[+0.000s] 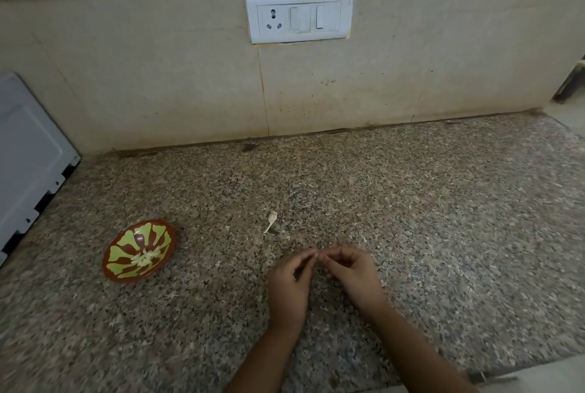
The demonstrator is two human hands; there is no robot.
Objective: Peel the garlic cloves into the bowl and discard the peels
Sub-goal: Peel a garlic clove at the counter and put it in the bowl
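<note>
Two hands' work, low over speckled granite counter (411,202): holding curled fingertips of left hand (289,285) and right hand (351,275) together, touching, unable to tell if pinching anything. Seeing peeled garlic cloves (145,258) lying in painted bowl (126,244) at left, one peel (271,220) lying beyond the hands. Facing stained beige wall (158,76), white switchboard (299,16), grey appliance (28,145) at left.

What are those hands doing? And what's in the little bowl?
A person seems to be peeling garlic at the speckled granite counter. The left hand and right hand meet at the fingertips over it; what they pinch is too small to see. The small red-brown bowl with yellow-green pattern, off to the left, holds a few peeled pale garlic cloves. One white garlic scrap with a thin tail lies on the counter beyond the hands.
</note>
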